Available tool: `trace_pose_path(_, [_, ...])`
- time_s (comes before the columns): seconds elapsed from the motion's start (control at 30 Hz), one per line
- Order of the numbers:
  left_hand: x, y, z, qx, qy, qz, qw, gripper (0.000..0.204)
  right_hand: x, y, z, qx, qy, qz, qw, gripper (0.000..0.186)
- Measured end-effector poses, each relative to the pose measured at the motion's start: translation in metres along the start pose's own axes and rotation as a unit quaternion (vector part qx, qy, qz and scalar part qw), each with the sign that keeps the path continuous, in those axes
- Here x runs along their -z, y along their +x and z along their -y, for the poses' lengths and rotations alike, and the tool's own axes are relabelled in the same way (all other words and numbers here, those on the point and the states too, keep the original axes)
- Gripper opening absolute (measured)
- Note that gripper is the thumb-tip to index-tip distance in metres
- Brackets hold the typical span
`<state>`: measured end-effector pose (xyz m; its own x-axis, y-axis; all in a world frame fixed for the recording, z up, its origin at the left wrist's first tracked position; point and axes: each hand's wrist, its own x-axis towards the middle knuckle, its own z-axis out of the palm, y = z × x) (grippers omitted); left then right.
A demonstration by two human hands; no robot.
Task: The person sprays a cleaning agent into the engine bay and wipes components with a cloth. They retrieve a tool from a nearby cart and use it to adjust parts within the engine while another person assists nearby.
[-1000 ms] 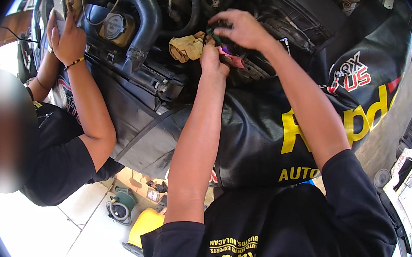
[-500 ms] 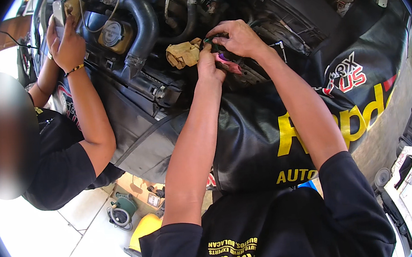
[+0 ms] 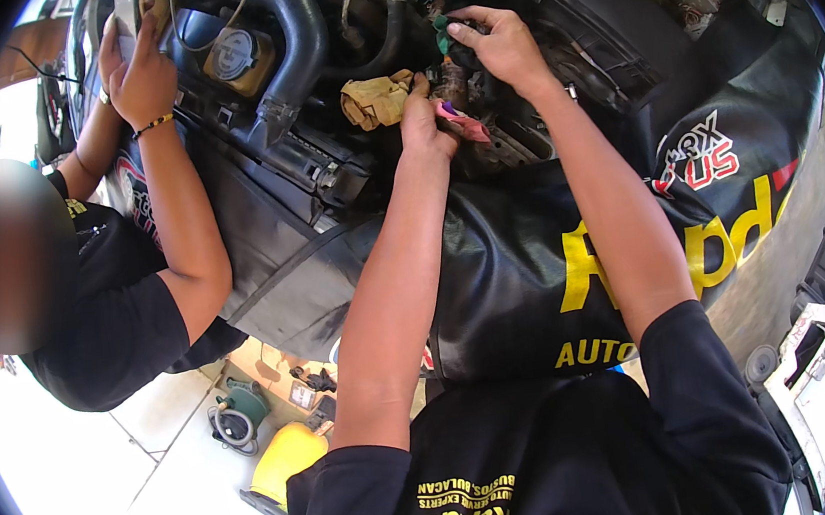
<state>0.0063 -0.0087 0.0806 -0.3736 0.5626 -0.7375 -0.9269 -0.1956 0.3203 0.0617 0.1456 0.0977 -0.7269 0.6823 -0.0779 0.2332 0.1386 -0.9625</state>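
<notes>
Since the earlier frame, my right hand (image 3: 510, 51) has drawn up and away from my left hand (image 3: 428, 135), and a green piece (image 3: 443, 38) now shows clearly between them. Components, largest first: black cover (image 3: 497, 249), draped over the near edge of the engine bay (image 3: 322, 161); black hose (image 3: 296, 33), curving down to the left of my hands; brown crumpled paper (image 3: 374, 104), against my left thumb; pink-and-purple sheet (image 3: 464, 124), just beside my left palm; green piece, at my right fingertips, above the bay. Right fingers: narrow, pinching the green piece. Left fingers: partly hidden; I cannot tell how far they are closed. Step in hand, as I judge it: positioning the green piece with the right fingers. Next move calls for a firm right pinch over the gaps below, and a steady left hand beside the paper.
</notes>
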Motion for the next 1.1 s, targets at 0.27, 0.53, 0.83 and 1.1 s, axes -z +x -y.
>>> trace_pose_path(0.27, [0.015, 0.017, 0.006, -0.025, -0.029, 0.000, 0.999, 0.030, -0.007, -0.025, 0.014, 0.167, -0.213, 0.159, 0.950, 0.030])
trace_pose_path(0.53, [0.007, 0.015, 0.006, -0.028, 0.007, -0.020, 0.999, 0.028, -0.021, -0.027, 0.000, 0.141, -0.250, 0.008, 0.958, 0.022])
trace_pose_path(0.83, [0.014, 0.019, 0.006, -0.018, -0.041, 0.004, 0.999, 0.030, -0.006, -0.008, 0.004, 0.077, -0.105, 0.067, 0.989, 0.029])
trace_pose_path(1.1, [0.020, 0.026, 0.009, -0.057, 0.026, -0.054, 0.997, 0.027, -0.013, -0.023, 0.005, 0.145, -0.213, 0.088, 0.962, 0.024])
